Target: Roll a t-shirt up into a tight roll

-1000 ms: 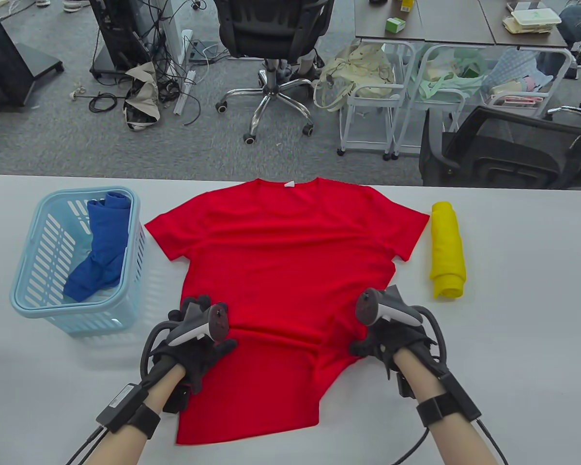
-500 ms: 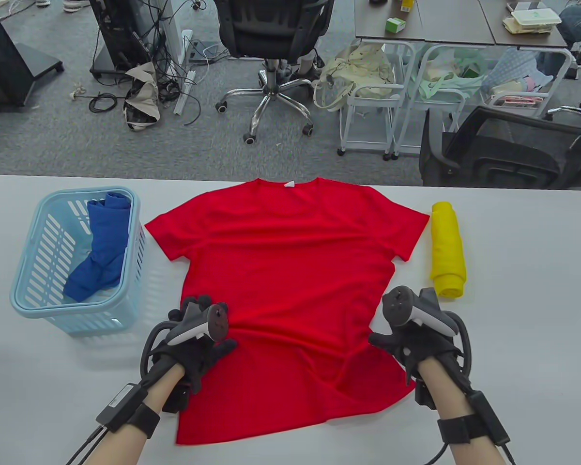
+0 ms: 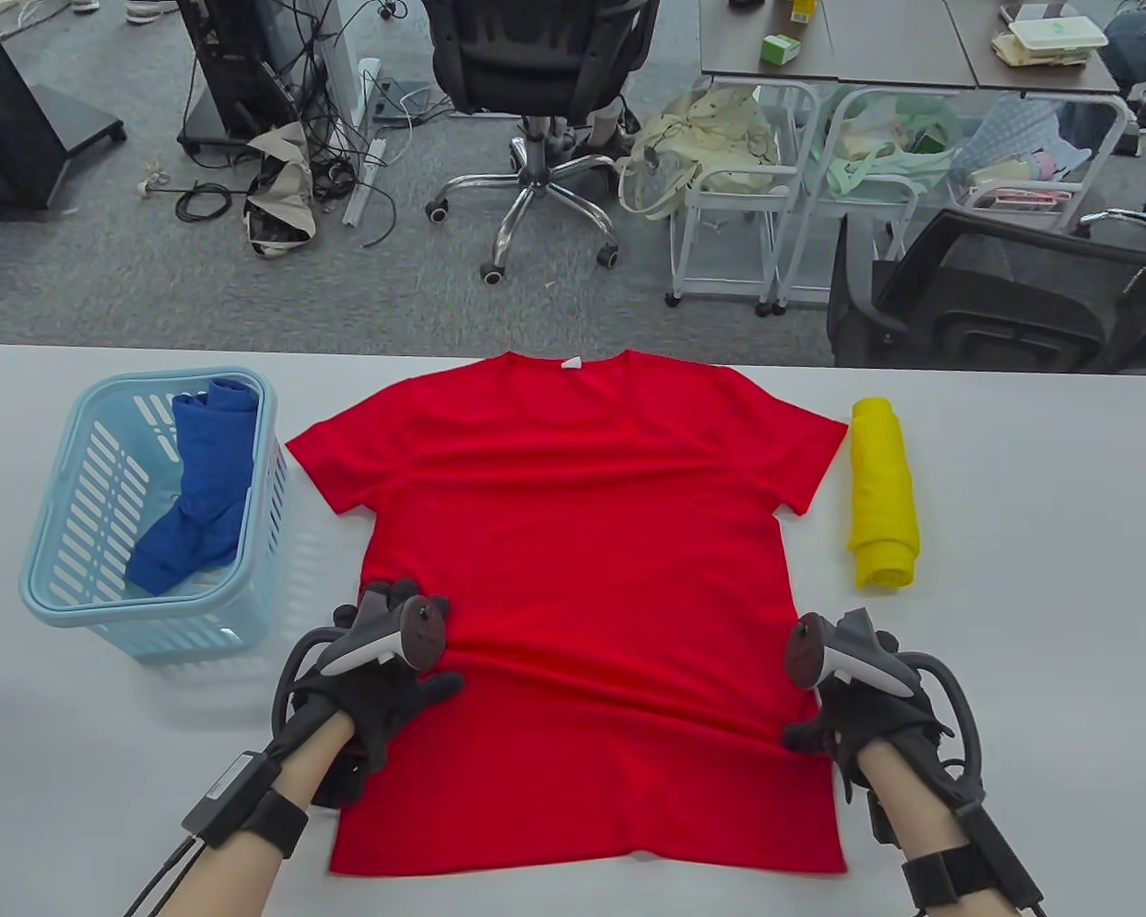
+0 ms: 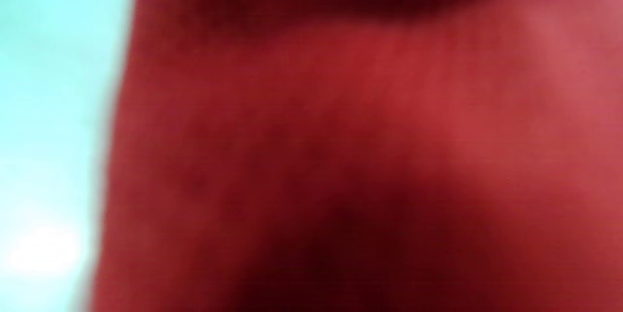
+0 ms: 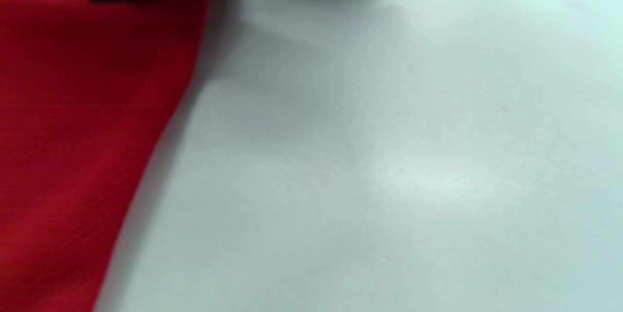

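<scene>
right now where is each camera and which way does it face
Table view: above, looking down; red t-shirt, left hand, right hand.
Left wrist view: pressed close to blurred red cloth; no hand shows.
Right wrist view: low over white table; a dark glove bit at top.
All three views share the shirt.

My red t-shirt [image 3: 573, 573] lies flat and unrolled on the table, collar at the far side, hem nearest me, sleeves spread.

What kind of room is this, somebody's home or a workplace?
Most likely an office or lab. Past the white table stand a swivel office chair, tangled cables on grey carpet, and wheeled desks. The red t-shirt looks like a demonstration.
</scene>
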Tool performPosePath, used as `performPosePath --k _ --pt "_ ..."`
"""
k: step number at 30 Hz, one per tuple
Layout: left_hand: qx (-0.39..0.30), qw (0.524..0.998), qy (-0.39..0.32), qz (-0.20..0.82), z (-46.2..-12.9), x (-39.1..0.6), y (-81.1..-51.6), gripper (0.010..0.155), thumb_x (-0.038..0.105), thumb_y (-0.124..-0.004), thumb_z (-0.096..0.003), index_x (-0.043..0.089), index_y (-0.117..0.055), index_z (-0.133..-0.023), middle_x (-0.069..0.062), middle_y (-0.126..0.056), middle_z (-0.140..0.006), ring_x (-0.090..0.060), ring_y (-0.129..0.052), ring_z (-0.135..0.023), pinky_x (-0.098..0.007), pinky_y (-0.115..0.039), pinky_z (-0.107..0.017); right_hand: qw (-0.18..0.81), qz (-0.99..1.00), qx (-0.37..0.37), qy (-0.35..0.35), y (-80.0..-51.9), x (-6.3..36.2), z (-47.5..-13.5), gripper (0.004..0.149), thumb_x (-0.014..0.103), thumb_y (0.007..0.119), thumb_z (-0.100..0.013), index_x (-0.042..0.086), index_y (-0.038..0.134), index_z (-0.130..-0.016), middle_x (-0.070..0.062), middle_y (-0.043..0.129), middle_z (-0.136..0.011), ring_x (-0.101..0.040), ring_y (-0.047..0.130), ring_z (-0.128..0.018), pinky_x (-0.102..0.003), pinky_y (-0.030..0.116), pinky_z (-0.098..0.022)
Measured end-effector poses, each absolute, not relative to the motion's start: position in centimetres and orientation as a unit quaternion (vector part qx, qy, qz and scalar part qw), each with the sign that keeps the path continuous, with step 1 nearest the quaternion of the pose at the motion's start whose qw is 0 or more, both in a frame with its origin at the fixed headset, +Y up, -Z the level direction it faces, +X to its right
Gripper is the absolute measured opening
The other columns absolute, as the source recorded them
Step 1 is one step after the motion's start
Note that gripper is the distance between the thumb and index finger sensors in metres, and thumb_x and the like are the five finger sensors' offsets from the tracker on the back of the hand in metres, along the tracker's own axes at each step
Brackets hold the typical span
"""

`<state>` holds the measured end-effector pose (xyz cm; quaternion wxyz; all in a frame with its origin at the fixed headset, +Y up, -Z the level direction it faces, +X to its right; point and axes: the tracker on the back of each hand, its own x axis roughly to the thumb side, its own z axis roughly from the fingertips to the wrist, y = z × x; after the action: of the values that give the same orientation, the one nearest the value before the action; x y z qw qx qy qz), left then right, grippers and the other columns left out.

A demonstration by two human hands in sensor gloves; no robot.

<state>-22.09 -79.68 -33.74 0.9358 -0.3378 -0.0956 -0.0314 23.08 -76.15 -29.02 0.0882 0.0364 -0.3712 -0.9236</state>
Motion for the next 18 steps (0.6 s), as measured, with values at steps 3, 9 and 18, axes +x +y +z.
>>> performPosePath --k 3,9,18 --pt "-0.339 0.936 -0.091 -0.035 -33.3 -22.2 -78.6 0.087 0.072 -0.041 -0.0426 0.035 0.006 -0.105 -0.011 0.013 -0.114 -0.043 0.002 -0.107 -0.063 -0.017 -0.078 0.082 -0.934 0.025 -0.346 -75.2 21.9 -29.0 0.104 0.056 0.074 -0.05 0.016 -0.002 -0.109 -0.021 -0.008 -0.11 -0.053 0.001 -0.103 -0.063 0.025 -0.073" --pt "-0.326 0.939 -0.092 -0.062 -32.3 -21.8 -77.6 0.09 0.073 -0.041 -0.0435 0.033 0.015 -0.102 -0.012 0.017 -0.113 -0.044 0.003 -0.107 -0.065 -0.022 -0.08 -0.035 -0.945 -0.048 -0.322 -75.7 17.7 -31.1 0.088 0.058 0.051 -0.058 0.018 -0.009 -0.108 -0.02 -0.016 -0.109 -0.051 -0.007 -0.103 -0.063 0.02 -0.074" --pt "-0.333 0.935 -0.098 -0.074 -31.6 -21.6 -76.4 0.085 0.07 -0.051 -0.0449 0.033 -0.014 -0.112 -0.009 -0.012 -0.123 -0.04 -0.026 -0.115 -0.061 -0.042 -0.082 0.028 -0.931 -0.071 -0.356 -78.0 15.8 -30.7 0.086 0.061 0.053 -0.055 0.021 -0.003 -0.108 -0.016 -0.008 -0.111 -0.048 -0.002 -0.104 -0.063 0.022 -0.073"
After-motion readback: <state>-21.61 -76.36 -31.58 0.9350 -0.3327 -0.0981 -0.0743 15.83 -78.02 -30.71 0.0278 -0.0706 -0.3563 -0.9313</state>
